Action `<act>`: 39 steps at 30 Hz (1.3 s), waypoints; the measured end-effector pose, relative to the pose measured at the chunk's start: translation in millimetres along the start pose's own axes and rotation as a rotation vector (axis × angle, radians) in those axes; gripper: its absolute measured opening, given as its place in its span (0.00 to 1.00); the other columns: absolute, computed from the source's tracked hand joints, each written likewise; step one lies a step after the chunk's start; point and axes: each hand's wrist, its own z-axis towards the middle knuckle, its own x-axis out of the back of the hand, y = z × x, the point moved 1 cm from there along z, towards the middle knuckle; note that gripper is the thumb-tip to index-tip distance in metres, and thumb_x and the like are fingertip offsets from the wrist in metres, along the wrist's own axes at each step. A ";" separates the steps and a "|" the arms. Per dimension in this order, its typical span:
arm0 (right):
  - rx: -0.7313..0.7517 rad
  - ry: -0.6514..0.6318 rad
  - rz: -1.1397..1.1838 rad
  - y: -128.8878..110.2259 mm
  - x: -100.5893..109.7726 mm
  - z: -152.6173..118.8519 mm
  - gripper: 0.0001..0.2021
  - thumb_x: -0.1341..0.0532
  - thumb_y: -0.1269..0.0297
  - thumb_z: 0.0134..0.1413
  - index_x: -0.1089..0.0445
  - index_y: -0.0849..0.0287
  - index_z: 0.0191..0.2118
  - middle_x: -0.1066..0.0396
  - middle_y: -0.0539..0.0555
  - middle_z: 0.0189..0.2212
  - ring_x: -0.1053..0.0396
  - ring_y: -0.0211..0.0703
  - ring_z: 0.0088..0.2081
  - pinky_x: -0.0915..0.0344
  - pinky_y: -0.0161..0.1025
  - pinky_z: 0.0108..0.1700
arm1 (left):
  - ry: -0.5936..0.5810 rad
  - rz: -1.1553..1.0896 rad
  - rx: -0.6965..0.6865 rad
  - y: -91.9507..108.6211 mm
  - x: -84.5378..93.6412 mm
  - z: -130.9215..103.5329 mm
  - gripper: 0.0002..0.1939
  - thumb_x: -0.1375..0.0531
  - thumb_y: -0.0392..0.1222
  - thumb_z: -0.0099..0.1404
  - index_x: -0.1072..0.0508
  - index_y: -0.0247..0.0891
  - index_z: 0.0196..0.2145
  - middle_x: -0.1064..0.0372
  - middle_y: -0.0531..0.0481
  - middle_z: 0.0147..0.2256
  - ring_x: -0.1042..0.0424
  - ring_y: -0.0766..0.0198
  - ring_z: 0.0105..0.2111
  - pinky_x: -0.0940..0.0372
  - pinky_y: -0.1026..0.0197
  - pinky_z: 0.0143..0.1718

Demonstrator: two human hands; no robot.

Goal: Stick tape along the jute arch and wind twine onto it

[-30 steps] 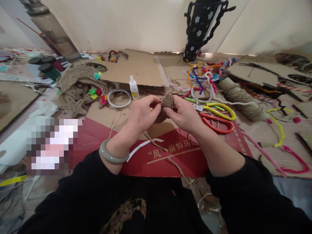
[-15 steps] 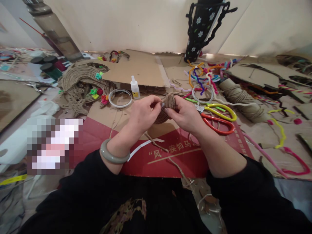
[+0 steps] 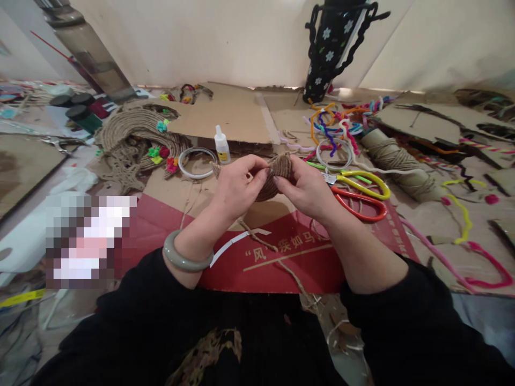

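Observation:
A small brown piece wrapped in twine is held between both hands above the red and brown cardboard. My left hand, with a grey bangle at its wrist, pinches the piece's left side. Fingers of my right hand close round its right side. A loose strand of twine trails below the hands across the cardboard. Just behind my left hand stand a small white glue bottle and a white ring.
Scissors with red and yellow handles lie right of my right hand. Farther right rests a twine spool. Coiled twine work sits at the left, and a black flowered bottle stands at the back.
The twine-wrapped piece has turned slightly and shifted a little to the right in my fingers. Both hands keep their hold on it.

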 end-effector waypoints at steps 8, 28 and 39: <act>-0.153 0.126 0.269 7.6 6.1 5.9 0.04 0.40 0.65 0.55 0.37 0.55 0.36 0.34 0.49 0.27 0.35 0.38 0.27 0.33 0.38 0.29 | 0.368 -0.006 -0.061 -7.0 11.8 -0.1 0.10 0.37 0.39 0.64 0.27 0.42 0.45 0.26 0.47 0.48 0.30 0.57 0.53 0.38 0.53 0.58; -0.255 0.069 0.740 -10.4 17.2 -0.1 0.27 0.32 0.35 0.43 0.31 0.56 0.33 0.25 0.51 0.30 0.27 0.38 0.28 0.29 0.36 0.29 | 0.020 -1.046 0.617 -6.1 4.9 12.0 0.18 0.35 0.27 0.56 0.27 0.40 0.44 0.26 0.55 0.36 0.27 0.71 0.31 0.32 0.69 0.33; -0.248 -0.167 0.552 -8.5 10.1 2.9 0.13 0.32 0.56 0.48 0.33 0.59 0.28 0.32 0.47 0.21 0.34 0.32 0.24 0.35 0.33 0.27 | -0.154 -0.981 0.579 -3.2 -4.8 4.3 0.19 0.31 0.32 0.54 0.26 0.41 0.44 0.25 0.52 0.36 0.26 0.67 0.33 0.31 0.64 0.35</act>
